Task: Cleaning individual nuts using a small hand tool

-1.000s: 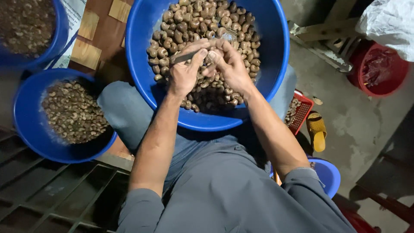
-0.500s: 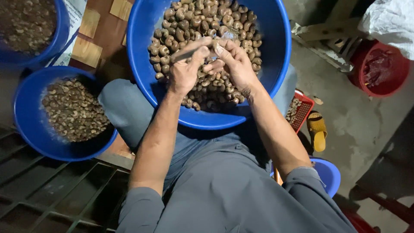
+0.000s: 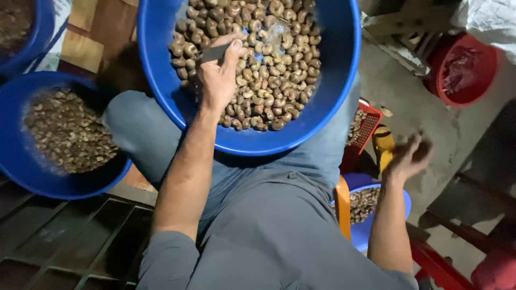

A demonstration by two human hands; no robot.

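Left hand [image 3: 217, 80] closed around a dark-handled knife [image 3: 215, 52] lying crosswise over the nuts [image 3: 269, 80] in the blue basin [image 3: 333, 102]; right hand [image 3: 408, 156], blurred, grip indeterminate, above the small blue bowl [image 3: 400, 201].
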